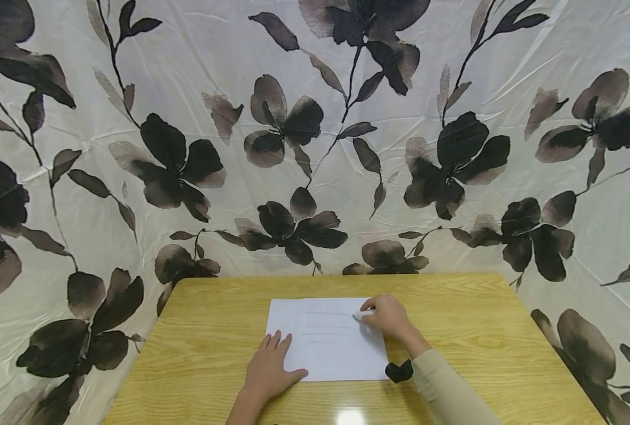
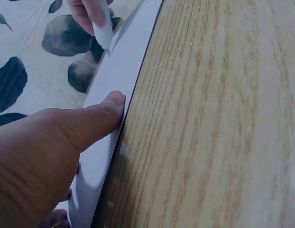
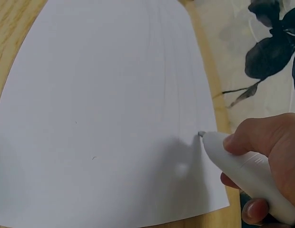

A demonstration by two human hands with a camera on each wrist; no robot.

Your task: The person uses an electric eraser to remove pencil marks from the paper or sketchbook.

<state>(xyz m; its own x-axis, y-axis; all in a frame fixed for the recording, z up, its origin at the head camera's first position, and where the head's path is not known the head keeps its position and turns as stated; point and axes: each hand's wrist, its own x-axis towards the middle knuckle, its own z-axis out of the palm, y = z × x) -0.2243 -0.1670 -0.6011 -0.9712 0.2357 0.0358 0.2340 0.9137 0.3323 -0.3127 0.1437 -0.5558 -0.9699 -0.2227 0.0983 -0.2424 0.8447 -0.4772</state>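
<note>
A white sheet of paper (image 1: 336, 357) lies on the wooden table, with several thin, roughly parallel lines across its upper part. My right hand (image 1: 391, 317) pinches a thick white pen-like tool (image 3: 242, 173) near the sheet's far right corner. Its small grey tip meets the paper at the end of one line in the right wrist view; the tool's exact kind is unclear. My left hand (image 1: 269, 367) rests flat with spread fingers on the sheet's lower left part. In the left wrist view, its thumb (image 2: 97, 116) lies along the near paper edge.
The yellow wood-grained table (image 1: 203, 319) extends around the sheet. A small black object (image 1: 399, 372) shows by the paper's near right corner, beside the right sleeve (image 1: 444, 383). Behind the table hangs a white cloth (image 1: 229, 195) with dark flowers.
</note>
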